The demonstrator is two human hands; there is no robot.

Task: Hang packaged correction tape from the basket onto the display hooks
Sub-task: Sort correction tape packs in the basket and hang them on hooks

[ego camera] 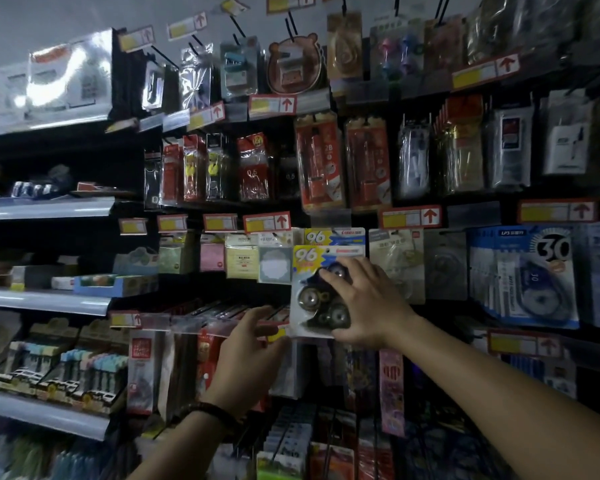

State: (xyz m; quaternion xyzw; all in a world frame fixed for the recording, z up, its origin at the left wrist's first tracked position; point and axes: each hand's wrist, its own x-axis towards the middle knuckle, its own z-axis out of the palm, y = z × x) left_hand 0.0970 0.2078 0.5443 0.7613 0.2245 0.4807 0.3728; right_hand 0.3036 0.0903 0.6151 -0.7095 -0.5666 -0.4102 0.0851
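- Head view: a correction tape pack [309,292] is held up against the display wall by the right hand [364,303]. The fingers are spread and curled over the clear blister, with the thumb at the lower edge.
- The left hand [253,344] is held open just beside the pack's lower left corner, fingers relaxed and nothing gripped. Whether the card is touched cannot be told.
- The hook is hidden behind the card, so the hang hole could be missed and the pack released unsupported. A drop onto the goods below would be the likely result.
- A matching hung pack [336,236] is seen directly behind and slightly above. It could be pushed back or knocked off if the new pack is forced on crooked.
- The notepad packs [274,265] to the left hang close enough to be brushed by the card's edge.
- The pack is judged light and fairly stiff. It is a white card with a yellow "96" burst at the top left and a coloured band along the top. Dark round tape spools are sealed under the clear blister.
- The basket is not shown.
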